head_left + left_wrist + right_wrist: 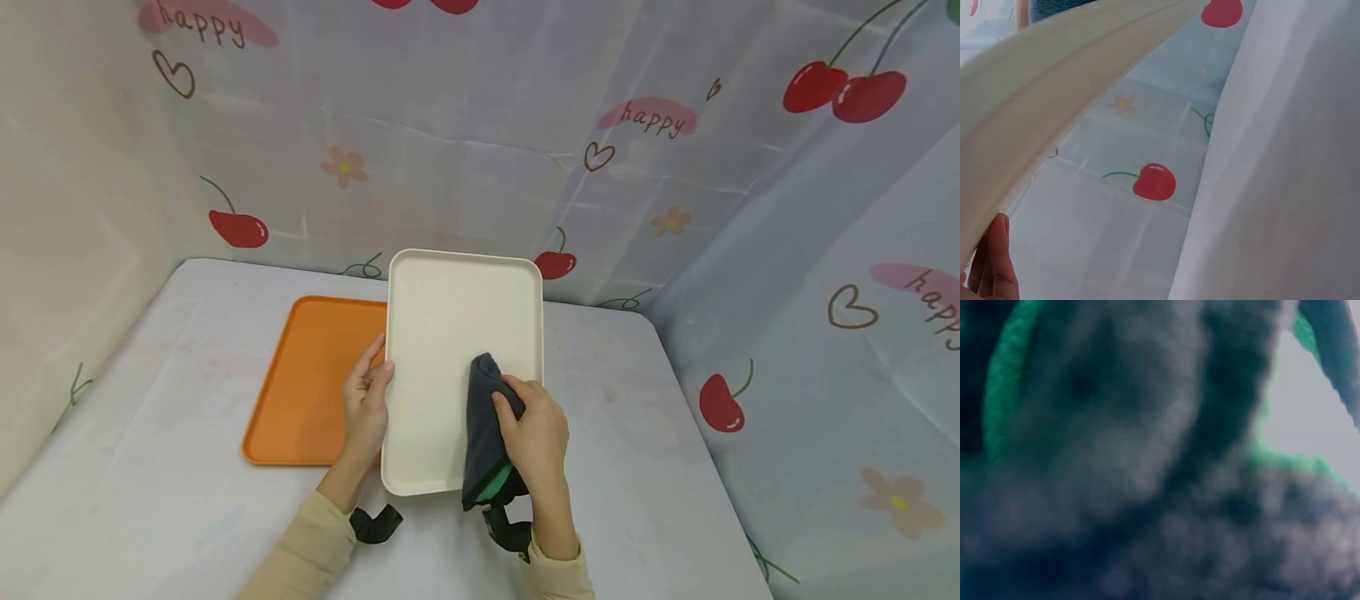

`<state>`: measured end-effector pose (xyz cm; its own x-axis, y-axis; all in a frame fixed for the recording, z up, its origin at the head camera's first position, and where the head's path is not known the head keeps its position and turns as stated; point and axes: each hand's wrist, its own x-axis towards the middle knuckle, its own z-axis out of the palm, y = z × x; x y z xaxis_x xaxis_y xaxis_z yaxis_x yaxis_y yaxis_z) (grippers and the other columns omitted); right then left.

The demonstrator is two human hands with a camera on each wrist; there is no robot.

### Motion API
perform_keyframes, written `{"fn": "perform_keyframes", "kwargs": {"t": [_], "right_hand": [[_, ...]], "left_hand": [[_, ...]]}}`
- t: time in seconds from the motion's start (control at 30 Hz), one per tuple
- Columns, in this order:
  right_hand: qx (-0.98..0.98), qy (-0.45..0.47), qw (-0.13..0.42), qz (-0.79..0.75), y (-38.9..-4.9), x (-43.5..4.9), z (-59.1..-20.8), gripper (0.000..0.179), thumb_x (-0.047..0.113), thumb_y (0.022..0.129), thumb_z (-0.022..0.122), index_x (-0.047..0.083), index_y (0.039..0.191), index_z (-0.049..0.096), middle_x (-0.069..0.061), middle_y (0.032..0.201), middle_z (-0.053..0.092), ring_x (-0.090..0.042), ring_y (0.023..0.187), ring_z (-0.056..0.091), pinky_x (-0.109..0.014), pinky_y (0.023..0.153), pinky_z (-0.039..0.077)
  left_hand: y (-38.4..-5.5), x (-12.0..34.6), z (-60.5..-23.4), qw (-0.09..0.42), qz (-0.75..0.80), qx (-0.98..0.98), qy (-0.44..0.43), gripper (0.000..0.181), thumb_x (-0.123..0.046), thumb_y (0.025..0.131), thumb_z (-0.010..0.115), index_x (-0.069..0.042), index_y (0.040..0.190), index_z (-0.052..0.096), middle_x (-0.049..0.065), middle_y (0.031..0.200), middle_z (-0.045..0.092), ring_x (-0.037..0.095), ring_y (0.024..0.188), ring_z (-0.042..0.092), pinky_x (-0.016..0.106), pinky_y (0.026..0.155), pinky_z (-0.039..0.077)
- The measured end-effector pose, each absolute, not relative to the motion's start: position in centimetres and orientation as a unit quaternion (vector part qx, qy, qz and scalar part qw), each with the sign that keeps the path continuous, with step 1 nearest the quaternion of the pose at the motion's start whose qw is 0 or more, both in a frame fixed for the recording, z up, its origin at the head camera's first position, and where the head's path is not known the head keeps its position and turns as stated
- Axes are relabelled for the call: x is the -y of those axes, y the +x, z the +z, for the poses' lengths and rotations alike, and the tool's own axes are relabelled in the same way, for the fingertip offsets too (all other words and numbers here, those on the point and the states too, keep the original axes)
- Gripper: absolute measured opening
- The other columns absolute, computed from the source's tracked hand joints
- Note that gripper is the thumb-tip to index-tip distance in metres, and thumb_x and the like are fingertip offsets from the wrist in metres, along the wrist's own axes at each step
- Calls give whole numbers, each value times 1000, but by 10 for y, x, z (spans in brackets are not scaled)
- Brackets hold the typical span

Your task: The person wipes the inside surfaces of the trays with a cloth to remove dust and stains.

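A cream rectangular tray [450, 333] is held up above the table, its inner face toward the head camera. My left hand [365, 412] grips it by the left edge; in the left wrist view, fingers [999, 262] show beneath the tray's rim [1054, 94]. In my right hand [542, 433] is a folded dark grey cloth [483, 417] with a green underside, pinched between thumb and fingers. The cloth lies against the lower right part of the tray. Blurred cloth folds [1116, 425] fill most of the right wrist view, which hides the right fingers.
An orange tray [307, 392] lies flat on the white-covered table [180, 400], partly behind the cream tray. A curtain [465, 183] printed with cherries, hearts and flowers hangs behind the table and on the right. Black camera mounts [377, 525] sit at both wrists.
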<state>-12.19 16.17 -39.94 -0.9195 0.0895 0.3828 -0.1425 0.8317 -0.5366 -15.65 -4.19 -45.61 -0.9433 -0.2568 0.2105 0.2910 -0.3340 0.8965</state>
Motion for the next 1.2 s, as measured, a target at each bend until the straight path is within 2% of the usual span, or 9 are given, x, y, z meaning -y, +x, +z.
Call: {"fn": "perform_keyframes", "kwargs": {"t": [0.17, 0.5, 0.67, 1.0, 1.2], "right_hand": [[937, -12, 201, 284, -121, -172, -399, 28, 21, 89, 71, 12, 115, 73, -9, 102, 72, -32, 92, 68, -48, 74, 54], [949, -85, 197, 230, -115, -188, -399, 31, 25, 90, 69, 13, 117, 72, -11, 105, 71, -34, 90, 67, -51, 71, 54], [948, -83, 200, 233, -113, -191, -401, 30, 25, 90, 68, 11, 116, 72, -12, 101, 71, -34, 87, 67, -50, 69, 53], [943, -76, 205, 253, -110, -186, -405, 33, 25, 90, 68, 7, 117, 72, -15, 103, 71, -36, 90, 67, -52, 74, 54], [941, -68, 205, 261, -109, -180, -408, 32, 24, 89, 69, 6, 116, 72, -15, 102, 71, -36, 89, 68, -51, 72, 54]], "left_hand": [[-157, 44, -456, 168, -816, 553, -15, 42, -6, 100, 50, -6, 142, 50, -10, 93, 74, 8, 82, 71, 24, 70, 59], [-156, 46, -455, 173, -815, 552, -20, 42, -6, 100, 50, -3, 142, 48, -11, 95, 74, 7, 84, 70, 23, 72, 58], [-155, 46, -454, 168, -812, 558, -22, 42, -7, 101, 50, -5, 142, 49, -10, 93, 74, 8, 82, 71, 24, 71, 59], [-156, 46, -455, 167, -817, 552, -15, 42, -6, 100, 50, -4, 142, 49, -10, 92, 74, 7, 82, 70, 23, 70, 58], [-155, 46, -455, 165, -816, 554, -16, 42, -7, 100, 50, -5, 142, 49, -9, 92, 74, 7, 83, 70, 23, 71, 58]]}}
